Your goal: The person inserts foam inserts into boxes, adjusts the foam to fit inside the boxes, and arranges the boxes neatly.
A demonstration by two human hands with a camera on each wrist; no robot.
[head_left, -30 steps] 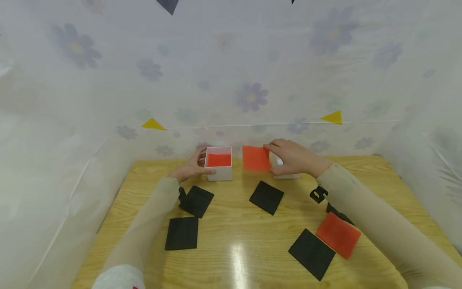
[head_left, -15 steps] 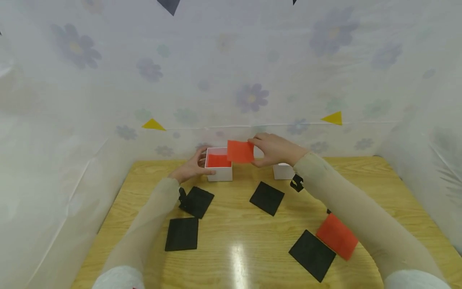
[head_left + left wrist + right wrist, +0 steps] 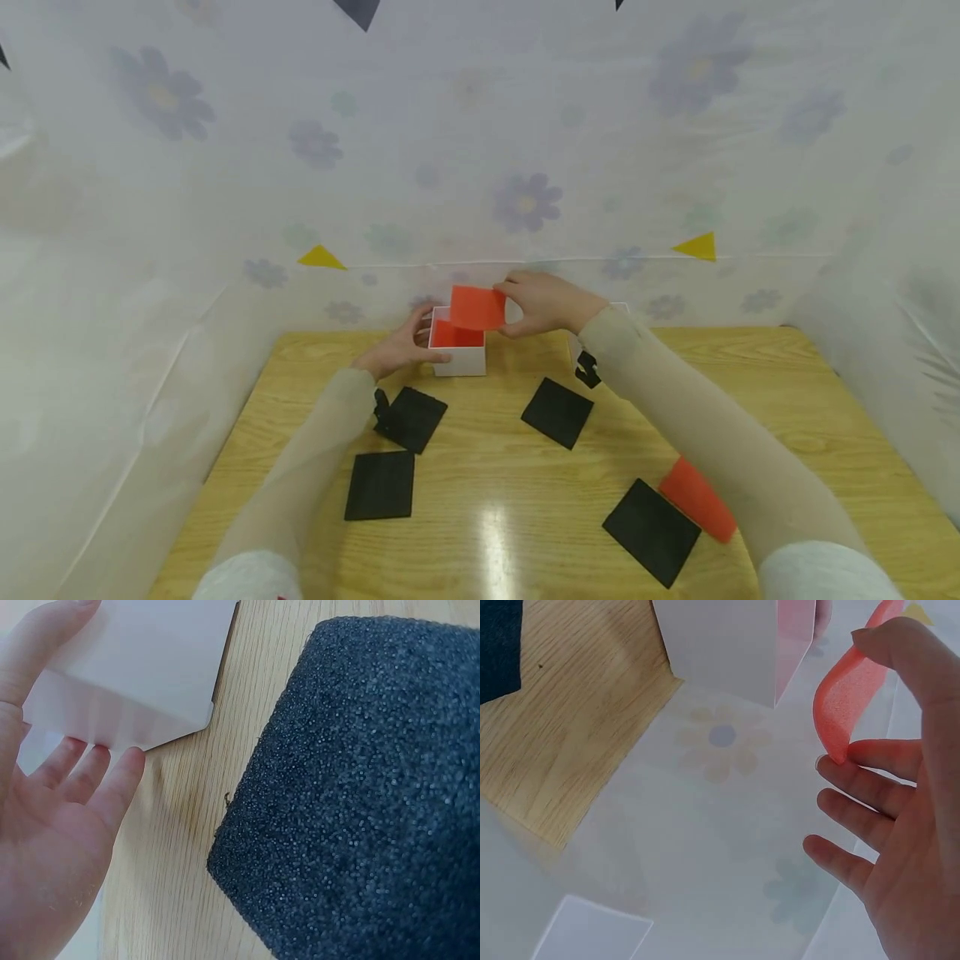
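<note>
My right hand pinches a red foam square by its right edge and holds it just above a small white box at the back of the wooden table. In the right wrist view the red square bends between thumb and fingertips. A red piece lies inside the box. My left hand grips the box from its left side, thumb on the front wall. The left wrist view shows its fingers against the white box.
Several black foam squares lie on the table. Another red square is partly under my right forearm. A second white box is mostly hidden behind that arm. Flowered sheeting walls in the table.
My right hand carried the red square left from the second white box to above the box that my left hand holds. The left hand stayed put.
</note>
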